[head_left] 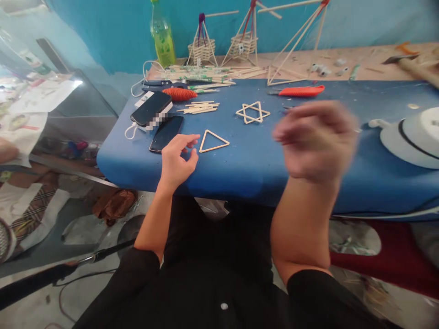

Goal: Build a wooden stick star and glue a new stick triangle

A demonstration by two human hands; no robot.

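Observation:
My left hand (179, 157) rests over the front of the blue table, thumb and fingers loosely curved and apart, holding nothing. Just right of its fingertips lies a flat triangle (214, 149) made of thin wooden sticks. A six-pointed star (253, 113) of the same sticks lies farther back. My right hand (317, 137) is raised above the table on the right, smeared by motion; its fingers look curled, and whether anything is in them cannot be seen. Behind it is a red utility knife (302, 91). Short loose sticks (200, 108) lie in a small pile left of the star.
A phone (167, 132) and a black power bank (151, 108) lie on the left, near orange twine (179, 94) and pliers (163, 85). A green bottle (162, 39) and stick-built hanging models (202, 48) stand along the wall. A white round device (413, 137) sits at right.

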